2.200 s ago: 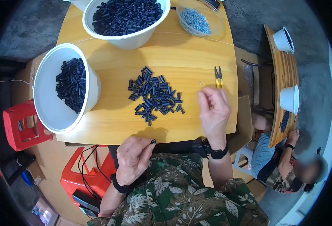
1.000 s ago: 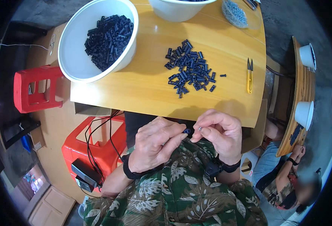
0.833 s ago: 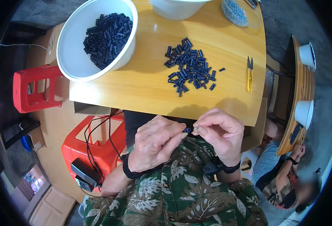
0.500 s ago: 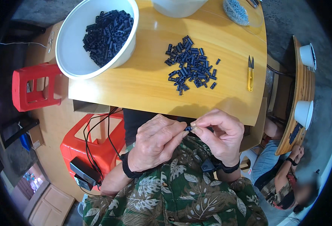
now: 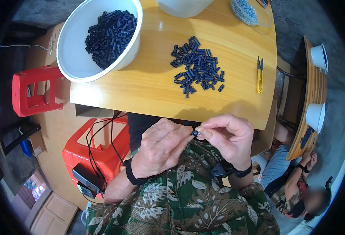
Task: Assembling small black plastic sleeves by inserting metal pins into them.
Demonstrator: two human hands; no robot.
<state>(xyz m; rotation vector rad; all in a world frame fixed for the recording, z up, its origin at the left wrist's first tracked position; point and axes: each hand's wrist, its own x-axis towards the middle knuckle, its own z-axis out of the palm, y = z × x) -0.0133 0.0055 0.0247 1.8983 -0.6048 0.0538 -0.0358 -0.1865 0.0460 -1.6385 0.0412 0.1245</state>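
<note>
Just past the table's front edge, my left hand (image 5: 160, 143) is closed, pinching a small black plastic tube-like part (image 5: 194, 133) between thumb and fingertips. My right hand (image 5: 229, 139) meets it from the other side, thumb and index finger pressed together at the part's end. What looks like a tiny metal spring sits in that pinch, mostly covered by the fingertips. A loose pile of similar black plastic parts (image 5: 198, 66) lies on the yellow wooden table (image 5: 141, 92) ahead of my hands.
A white tub (image 5: 72, 64) of black parts stands at the table's left. Yellow-handled snips (image 5: 260, 78) lie at the right, below a clear bowl of small bluish pieces (image 5: 245, 11). Red stools (image 5: 72, 152) and cables are on my left. Another person (image 5: 294, 188) sits at the right.
My right fingertips have come closer to my left, and the spring seen between them earlier is now mostly hidden. A small dark speck right of the pile is gone.
</note>
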